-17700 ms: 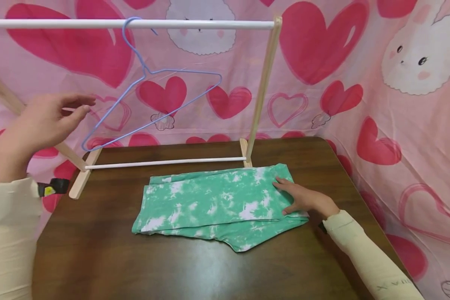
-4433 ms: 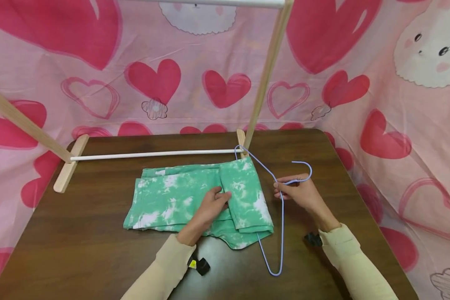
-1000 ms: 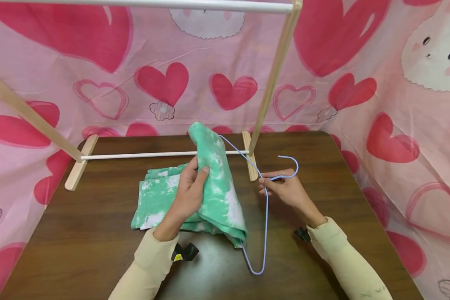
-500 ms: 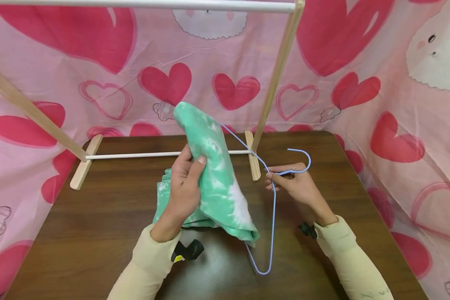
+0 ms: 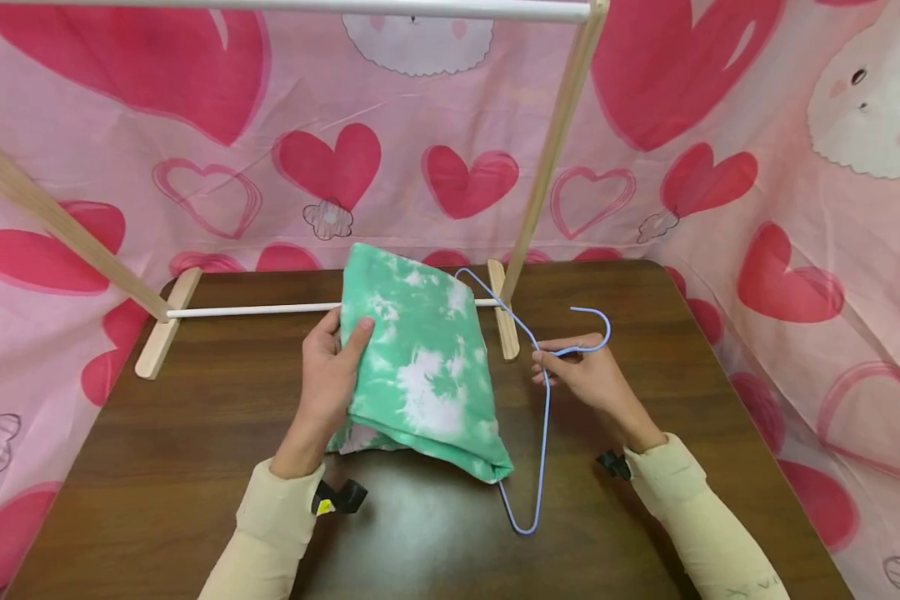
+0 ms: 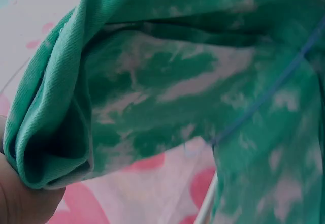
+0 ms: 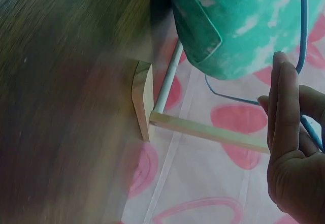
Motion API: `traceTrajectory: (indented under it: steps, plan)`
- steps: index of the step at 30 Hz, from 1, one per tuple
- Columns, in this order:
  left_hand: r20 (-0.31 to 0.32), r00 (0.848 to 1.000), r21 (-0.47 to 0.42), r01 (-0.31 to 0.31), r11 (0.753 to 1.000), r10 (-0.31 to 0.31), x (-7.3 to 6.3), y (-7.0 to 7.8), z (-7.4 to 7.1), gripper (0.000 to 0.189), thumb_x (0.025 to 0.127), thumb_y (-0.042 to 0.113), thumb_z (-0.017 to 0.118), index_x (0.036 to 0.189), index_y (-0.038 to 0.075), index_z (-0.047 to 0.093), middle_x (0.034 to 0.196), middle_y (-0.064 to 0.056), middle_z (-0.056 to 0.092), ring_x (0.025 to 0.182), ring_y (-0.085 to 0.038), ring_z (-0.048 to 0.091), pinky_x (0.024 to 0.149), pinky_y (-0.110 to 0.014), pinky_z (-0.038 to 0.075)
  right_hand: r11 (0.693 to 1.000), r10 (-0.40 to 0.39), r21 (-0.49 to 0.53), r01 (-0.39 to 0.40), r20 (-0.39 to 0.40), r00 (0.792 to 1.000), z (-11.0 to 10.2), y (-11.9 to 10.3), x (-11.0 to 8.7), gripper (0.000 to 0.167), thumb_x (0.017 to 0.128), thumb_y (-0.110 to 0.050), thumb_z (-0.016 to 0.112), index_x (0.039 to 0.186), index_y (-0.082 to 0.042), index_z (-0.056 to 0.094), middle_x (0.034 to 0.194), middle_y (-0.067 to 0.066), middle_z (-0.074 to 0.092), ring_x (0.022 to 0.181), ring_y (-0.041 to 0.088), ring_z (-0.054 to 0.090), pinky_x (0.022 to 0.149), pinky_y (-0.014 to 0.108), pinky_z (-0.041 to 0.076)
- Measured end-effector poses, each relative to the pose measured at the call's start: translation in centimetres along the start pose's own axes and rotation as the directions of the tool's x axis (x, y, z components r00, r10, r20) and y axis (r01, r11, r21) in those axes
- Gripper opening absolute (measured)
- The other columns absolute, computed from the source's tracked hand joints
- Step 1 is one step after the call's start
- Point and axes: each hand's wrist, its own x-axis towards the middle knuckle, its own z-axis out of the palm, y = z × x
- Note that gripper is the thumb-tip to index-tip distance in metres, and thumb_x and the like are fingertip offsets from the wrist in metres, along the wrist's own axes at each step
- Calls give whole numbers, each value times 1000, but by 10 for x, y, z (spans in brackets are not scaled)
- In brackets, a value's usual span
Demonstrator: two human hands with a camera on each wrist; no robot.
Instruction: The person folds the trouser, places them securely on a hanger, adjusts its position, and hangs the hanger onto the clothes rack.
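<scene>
Green-and-white tie-dye trousers [image 5: 420, 342] are folded over a thin blue clothes hanger [image 5: 544, 433], partly lifted off the table. My left hand [image 5: 330, 367] grips their left folded edge, thumb on top. My right hand [image 5: 585, 379] pinches the hanger just below its hook, which points right. In the head view the hanger's bar is hidden by the cloth; its two ends stick out at top and bottom. The left wrist view shows the hanger wire [image 6: 259, 102] crossing the cloth [image 6: 152, 82]. The right wrist view shows my right hand [image 7: 294, 142] near the trousers' hanging fold [image 7: 233, 36].
A rack with a white top rail [image 5: 307, 7], wooden uprights [image 5: 551, 158] and a low white bar [image 5: 255, 311] stands at the back of the brown table [image 5: 172, 467]. A pink heart-print cloth [image 5: 397, 108] hangs behind and on the right.
Seconds ago the hanger hung on the rail; it is now in my right hand, within the trousers. Over the last half second, my left hand has moved left and down, spreading the raised fold.
</scene>
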Motion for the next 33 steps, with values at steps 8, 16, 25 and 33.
traceTrajectory:
  steps: [8, 16, 25, 33]
  plan:
    - [-94, 994, 139, 71, 988, -58, 2, -8, -30, 38, 103, 25, 61, 130, -2, 60, 85, 6, 74, 71, -7, 70, 65, -22, 57, 999, 43, 4, -43, -12, 999, -7, 5, 1, 27, 97, -1, 67, 116, 18, 67, 91, 35, 71, 69, 13, 76, 63, 31, 62]
    - [-102, 993, 214, 85, 973, -65, -1, -2, -46, 37, 103, 22, 61, 128, -6, 61, 81, 8, 72, 67, -6, 69, 61, -22, 57, 999, 51, 10, -51, -18, 999, -7, 3, 0, 26, 97, -1, 67, 115, 17, 67, 93, 39, 69, 70, 12, 76, 65, 34, 62]
    - [-51, 993, 515, 116, 849, -105, -3, -10, -74, 41, 106, 25, 56, 131, -7, 59, 89, -14, 71, 63, -5, 64, 57, -23, 54, 998, 59, -1, -59, -12, 998, -4, -1, -1, 26, 97, -1, 66, 116, 17, 67, 91, 34, 72, 69, 12, 76, 65, 34, 62]
    - [-4, 969, 622, 197, 758, -248, 1, -39, -96, 44, 108, 22, 51, 136, -12, 51, 106, -29, 69, 68, -5, 62, 61, -23, 52, 998, 64, 3, -64, 2, 998, -5, -2, -1, 27, 97, -1, 66, 117, 17, 66, 93, 38, 70, 70, 12, 76, 66, 35, 62]
